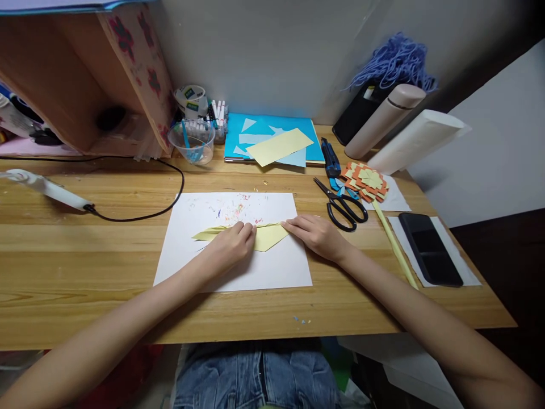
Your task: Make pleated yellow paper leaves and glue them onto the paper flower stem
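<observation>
A folded piece of yellow paper [267,238] lies on a white sheet [272,272] marked with coloured specks. My left hand [234,244] presses on the middle of the yellow paper with its fingers curled, covering part of it. At the paper's right end, my right hand [313,233] pinches the upper folded edge between thumb and fingers. The paper's left tip sticks out beyond my left hand, and a narrow fold runs along its top edge.
Black-handled scissors [343,207] and a blue cutter [330,158] lie right of the sheet. An orange-and-yellow paper flower [366,180] and a phone [430,248] are farther right. A white corded tool [51,189] lies left; a plastic cup [193,142] and blue folder [268,122] stand behind.
</observation>
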`<act>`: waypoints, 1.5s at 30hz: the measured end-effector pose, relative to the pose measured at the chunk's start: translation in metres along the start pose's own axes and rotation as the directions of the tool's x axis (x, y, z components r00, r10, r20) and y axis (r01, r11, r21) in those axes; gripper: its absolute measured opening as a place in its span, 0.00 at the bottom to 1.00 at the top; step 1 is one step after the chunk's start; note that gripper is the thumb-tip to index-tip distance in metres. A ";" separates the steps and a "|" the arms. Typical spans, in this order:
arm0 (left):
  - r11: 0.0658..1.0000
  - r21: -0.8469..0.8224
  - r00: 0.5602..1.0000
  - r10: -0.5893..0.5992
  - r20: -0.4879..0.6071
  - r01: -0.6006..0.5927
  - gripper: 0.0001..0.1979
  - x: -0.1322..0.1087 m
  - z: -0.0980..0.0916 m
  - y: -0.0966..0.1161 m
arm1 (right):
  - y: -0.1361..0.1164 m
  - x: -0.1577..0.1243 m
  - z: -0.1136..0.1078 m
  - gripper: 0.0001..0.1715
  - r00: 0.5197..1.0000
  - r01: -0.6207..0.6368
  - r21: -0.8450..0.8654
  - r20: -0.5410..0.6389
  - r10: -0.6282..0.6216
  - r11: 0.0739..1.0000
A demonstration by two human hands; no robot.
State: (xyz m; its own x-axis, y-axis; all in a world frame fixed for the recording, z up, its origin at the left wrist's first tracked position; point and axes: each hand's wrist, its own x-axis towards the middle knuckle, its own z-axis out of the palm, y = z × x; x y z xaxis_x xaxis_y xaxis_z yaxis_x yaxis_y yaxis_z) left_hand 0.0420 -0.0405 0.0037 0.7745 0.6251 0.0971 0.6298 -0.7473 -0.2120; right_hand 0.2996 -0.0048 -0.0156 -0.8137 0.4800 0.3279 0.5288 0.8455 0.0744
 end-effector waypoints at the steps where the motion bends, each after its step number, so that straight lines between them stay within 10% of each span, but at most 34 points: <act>1: 1.000 0.001 1.000 0.002 -0.001 -0.002 0.15 0.000 0.000 0.000 | 0.001 -0.002 0.000 0.16 1.000 -0.011 0.004 -0.005 0.011 1.000; 28: 0.998 0.060 0.999 0.017 -0.047 -0.014 0.19 -0.001 0.001 -0.002 | 0.017 -0.042 -0.017 0.16 0.964 -0.244 -0.207 0.054 0.260 0.947; 34: 0.999 -0.046 0.997 -0.011 -0.075 0.007 0.18 -0.002 0.001 -0.001 | 0.002 -0.018 -0.031 0.17 0.899 -0.418 -0.054 -0.169 0.404 0.907; 45: 0.998 0.051 0.997 -0.045 -0.069 0.048 0.15 -0.004 0.004 0.008 | -0.046 0.041 0.010 0.23 0.993 -0.082 0.358 -0.046 0.105 0.930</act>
State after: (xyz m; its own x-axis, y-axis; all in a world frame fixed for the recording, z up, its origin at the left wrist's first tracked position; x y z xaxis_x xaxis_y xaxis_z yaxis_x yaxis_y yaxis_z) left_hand 0.0439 -0.0480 -0.0023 0.7479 0.6407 0.1736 0.6625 -0.7039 -0.2562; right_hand 0.2400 -0.0214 -0.0152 -0.7418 0.5549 0.3767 0.4720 0.8309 -0.2945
